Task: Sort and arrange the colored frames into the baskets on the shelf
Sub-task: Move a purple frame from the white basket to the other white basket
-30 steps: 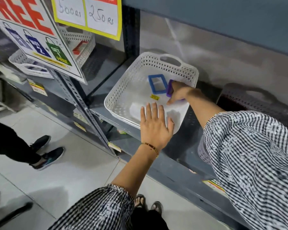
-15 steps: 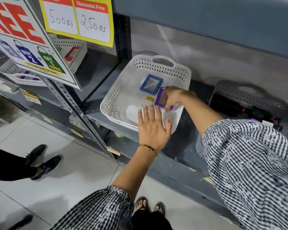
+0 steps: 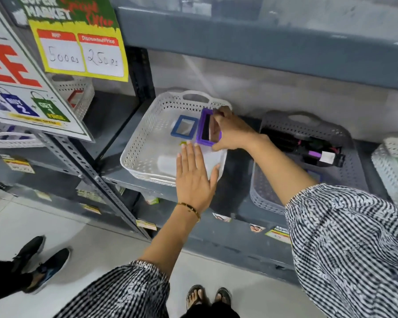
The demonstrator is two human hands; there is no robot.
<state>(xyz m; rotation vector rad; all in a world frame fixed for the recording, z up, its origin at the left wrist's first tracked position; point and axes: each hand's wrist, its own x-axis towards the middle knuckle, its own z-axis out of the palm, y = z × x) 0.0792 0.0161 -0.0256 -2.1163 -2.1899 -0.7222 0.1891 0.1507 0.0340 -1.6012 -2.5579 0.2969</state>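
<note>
A white perforated basket sits on the grey shelf in the middle of the view. A blue frame lies flat inside it. Just right of that frame, my right hand grips a purple frame by its right side and holds it tilted on edge above the basket floor. My left hand lies flat, fingers spread, on the basket's near right rim. A small yellow tag shows in the basket beside my left fingertips.
A grey basket with dark items and a purple piece stands to the right, with a pale basket beyond it. White baskets holding a red frame sit on the left shelf behind hanging price signs. Another person's shoes stand at lower left.
My right hand has lifted the purple frame from near the basket floor and tipped it up on edge beside the blue frame. The left hand stays on the rim. The view has shifted.
</note>
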